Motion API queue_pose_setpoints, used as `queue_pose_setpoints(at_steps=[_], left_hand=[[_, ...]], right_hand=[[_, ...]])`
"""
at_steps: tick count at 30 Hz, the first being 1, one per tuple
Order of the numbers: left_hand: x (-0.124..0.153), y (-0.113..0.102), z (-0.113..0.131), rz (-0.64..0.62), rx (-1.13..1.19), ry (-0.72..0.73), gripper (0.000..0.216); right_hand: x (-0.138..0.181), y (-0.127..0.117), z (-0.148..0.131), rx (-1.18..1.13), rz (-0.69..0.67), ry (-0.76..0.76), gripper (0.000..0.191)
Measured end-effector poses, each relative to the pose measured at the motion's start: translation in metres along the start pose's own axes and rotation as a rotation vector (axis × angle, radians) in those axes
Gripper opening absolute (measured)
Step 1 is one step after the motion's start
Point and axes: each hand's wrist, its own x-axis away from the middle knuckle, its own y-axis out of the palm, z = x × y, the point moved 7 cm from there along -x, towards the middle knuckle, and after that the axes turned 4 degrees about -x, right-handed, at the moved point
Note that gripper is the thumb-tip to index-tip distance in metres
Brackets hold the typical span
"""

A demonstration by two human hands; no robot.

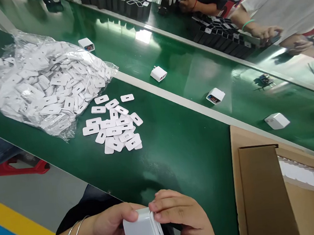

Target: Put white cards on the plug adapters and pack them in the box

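Observation:
Low in the view, my left hand [108, 227] is closed round a white plug-in charger housing [142, 231], the thumb along its top edge. My right hand [186, 217] grips the same charger from the other side, its fingers bent over the end face that carries a dark slot. Part of the charger runs below the frame. Beyond my hands lies a loose heap of small white end plates [114, 131], each with a slot. Further left, a clear plastic bag [63, 133] holds many more such plates.
An open cardboard box [262, 188] with white pieces inside stands at the right. Past a pale rail [171, 96], white chargers [158, 73] and a small dark part [265, 80] lie on the green belt. Co-workers' hands [266, 33] are busy at the far side near black trays [218, 36].

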Motion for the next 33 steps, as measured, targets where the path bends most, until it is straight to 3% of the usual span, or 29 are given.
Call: queue_pose_setpoints(at_steps=[4,8,13,17,19,21,24,27,30,33], left_hand=[[0.000,0.002,0.002,-0.049,-0.011,0.012,0.049],[0.001,0.012,0.010,-0.097,0.046,0.069,0.053],[0.006,0.008,0.021,0.039,0.017,0.289,0.059],[0.021,0.013,0.036,0.125,-0.325,0.465,0.054],[0.029,0.020,0.044,0.178,-0.576,0.497,0.050],[0.036,0.025,0.051,0.240,-0.787,0.489,0.050],[0.041,0.030,0.054,0.204,-0.890,0.454,0.070],[0.040,0.026,0.050,0.124,-0.856,0.445,0.094],[0.039,0.018,0.057,0.187,-0.950,0.597,0.081],[0.046,0.018,0.068,0.276,-1.130,0.818,0.060]], right_hand=[[0.007,0.002,0.001,0.007,-0.042,0.001,0.052],[0.012,0.006,0.000,0.248,-0.029,0.032,0.055],[0.017,0.022,-0.001,0.373,0.072,0.078,0.069],[0.020,0.027,-0.008,0.586,0.194,0.016,0.057],[0.020,0.028,-0.012,0.714,0.199,-0.031,0.041],[0.023,0.028,-0.014,0.782,0.191,-0.068,0.038],[0.034,0.023,-0.009,0.713,0.266,-0.038,0.049],[0.045,0.017,-0.003,0.457,0.447,0.025,0.048],[0.047,0.021,0.004,0.215,0.501,0.110,0.045],[0.044,0.026,0.006,0.232,0.406,0.138,0.048]])
